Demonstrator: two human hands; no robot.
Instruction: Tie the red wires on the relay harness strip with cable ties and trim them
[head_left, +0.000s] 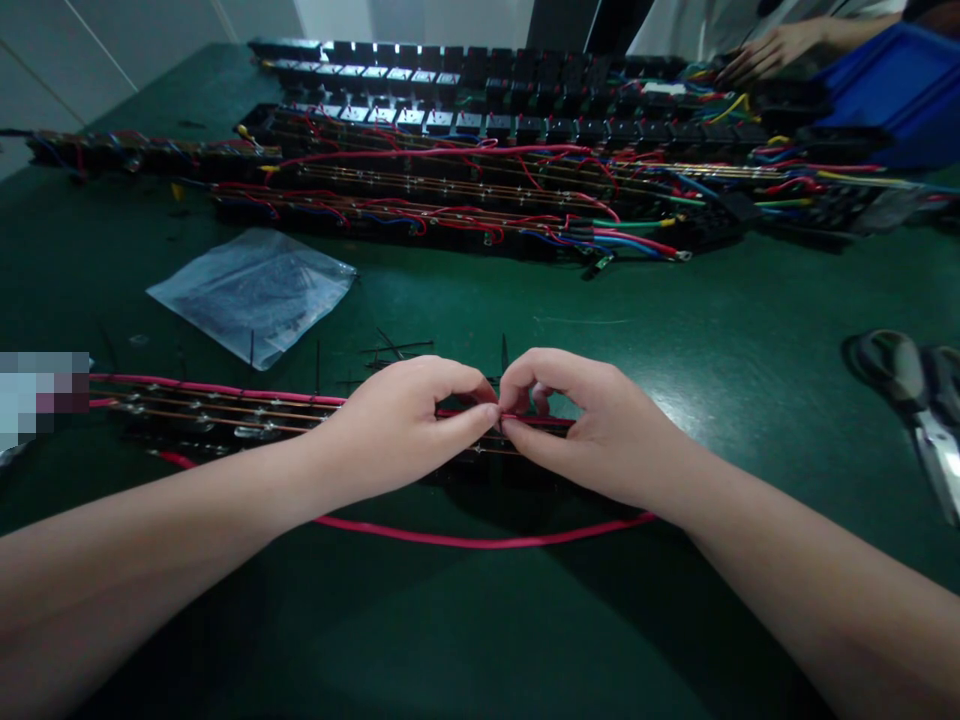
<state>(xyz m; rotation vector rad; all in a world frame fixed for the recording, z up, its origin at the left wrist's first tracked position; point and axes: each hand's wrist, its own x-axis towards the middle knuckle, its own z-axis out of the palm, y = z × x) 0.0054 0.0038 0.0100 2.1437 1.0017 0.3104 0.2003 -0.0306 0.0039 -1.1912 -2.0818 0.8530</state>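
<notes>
And here we are over the green tabletop point(750, 320), both hands meeting near the middle of a long wired strip point(199, 425) that lies crosswise before us. The left hand point(412, 425) comes in from one side, the right hand point(596, 420) from the other, their fingertips almost touching. In each, the grip is thumb and forefinger brought together on the red cable point(292, 397) that runs along the top of the strip; whether a thin tie is pinched there too, we honestly can't tell, the fingers cover it. Black ties point(318, 368) poke upright along the cable, more loose ties point(397, 350) are scattered just behind the left hand, and a red loop point(480, 543) bows out on our side. Beyond, we spot a clear plastic bag point(255, 290) lying flat; over to the right, scissors point(911, 385). Across the back, we have rows of black modules point(450, 122) trailing coloured wires, and at the far right a co-worker's hand point(776, 52) beside a blue bin point(896, 90).
</notes>
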